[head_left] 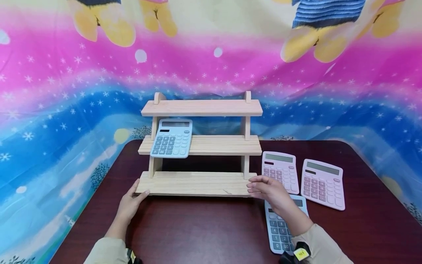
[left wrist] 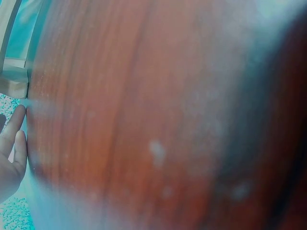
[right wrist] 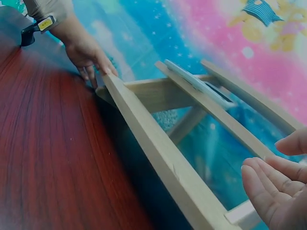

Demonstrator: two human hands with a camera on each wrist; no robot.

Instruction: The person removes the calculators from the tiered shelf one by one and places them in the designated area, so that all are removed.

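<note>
A three-tier wooden display shelf (head_left: 197, 183) stands on the table. My left hand (head_left: 128, 205) touches the left front corner of its bottom board, the thumb at the front edge and the fingers along the end. By the board's right end is my right hand (head_left: 271, 192), its fingers loosely extended; the right wrist view shows these fingers (right wrist: 264, 179) apart from the wood. A light blue calculator (head_left: 172, 138) leans on the middle tier at the left. Beneath my right forearm lies another blue calculator (head_left: 278, 234), partly hidden.
Two pink calculators, one (head_left: 280, 167) partly behind my right hand and one (head_left: 323, 183) farther right, lie on the dark red-brown table (head_left: 204, 227). A colourful patterned cloth (head_left: 211, 69) hangs close behind the shelf and along the sides.
</note>
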